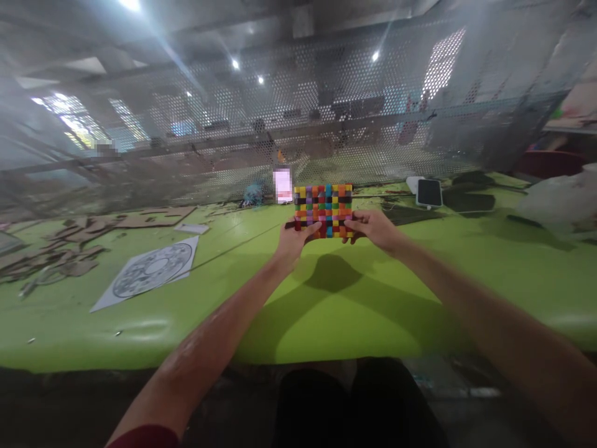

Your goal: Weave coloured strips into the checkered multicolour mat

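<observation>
A small woven mat of many-coloured strips (pixel 323 202), checkered in yellow, red, blue, orange, purple and black, is held up over the green table (pixel 326 330). My left hand (pixel 295 239) pinches its lower left edge, thumb across the front. On the lower right edge, my right hand (pixel 373 229) grips with the thumb in front and fingers partly behind. The mat stands nearly upright and faces me. A dark strip end sticks out at its left side by my left hand. Fingers behind the mat are hidden.
A sheet with a round printed pattern (pixel 156 266) lies left, near brown cardboard scraps (pixel 69 246). Behind the mat stands a lit phone screen (pixel 282 185). Another dark-screened device (pixel 429 192) sits back right. A whitish plastic bag (pixel 559 199) rests far right. Perforated metal mesh (pixel 326 118) closes the back.
</observation>
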Demonstrator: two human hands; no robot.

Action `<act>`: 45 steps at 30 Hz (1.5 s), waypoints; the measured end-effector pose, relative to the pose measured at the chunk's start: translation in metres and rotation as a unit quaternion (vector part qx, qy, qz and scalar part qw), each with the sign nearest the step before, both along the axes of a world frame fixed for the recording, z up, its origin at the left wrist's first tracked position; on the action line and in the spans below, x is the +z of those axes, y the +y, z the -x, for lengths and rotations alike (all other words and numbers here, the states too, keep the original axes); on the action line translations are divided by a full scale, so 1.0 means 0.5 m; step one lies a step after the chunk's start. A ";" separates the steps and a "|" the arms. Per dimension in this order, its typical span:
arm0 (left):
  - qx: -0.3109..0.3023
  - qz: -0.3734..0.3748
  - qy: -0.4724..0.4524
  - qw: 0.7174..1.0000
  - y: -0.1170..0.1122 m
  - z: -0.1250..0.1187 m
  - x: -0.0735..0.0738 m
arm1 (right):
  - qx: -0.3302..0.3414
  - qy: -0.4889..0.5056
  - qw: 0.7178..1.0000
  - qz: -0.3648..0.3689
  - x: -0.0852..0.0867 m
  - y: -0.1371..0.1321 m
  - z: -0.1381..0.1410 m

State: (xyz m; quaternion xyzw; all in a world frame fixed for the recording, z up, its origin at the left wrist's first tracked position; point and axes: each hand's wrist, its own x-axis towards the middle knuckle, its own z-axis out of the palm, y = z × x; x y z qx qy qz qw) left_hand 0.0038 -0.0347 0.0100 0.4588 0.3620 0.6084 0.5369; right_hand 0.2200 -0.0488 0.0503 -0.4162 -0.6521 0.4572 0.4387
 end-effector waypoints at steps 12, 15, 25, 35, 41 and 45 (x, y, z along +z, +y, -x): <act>-0.020 -0.004 -0.002 1.000 -0.007 -0.002 -0.004 | -0.057 0.069 0.996 -0.031 -0.016 -0.006 0.014; -0.001 0.016 -0.037 0.999 -0.012 -0.008 0.006 | -0.052 0.065 0.996 -0.010 -0.025 0.006 0.009; 0.038 0.028 -0.061 0.997 -0.006 -0.011 0.006 | 0.013 0.089 0.995 0.038 -0.017 0.024 -0.015; 0.011 0.039 -0.048 0.998 -0.010 -0.014 -0.003 | -0.028 0.108 0.994 -0.011 -0.033 0.021 0.004; 0.006 0.020 -0.028 0.999 -0.017 -0.019 0.000 | -0.075 0.117 0.990 -0.016 -0.041 0.023 0.004; -0.086 -0.001 0.006 0.996 -0.016 -0.003 0.010 | -0.111 0.108 0.988 -0.017 -0.039 0.035 -0.009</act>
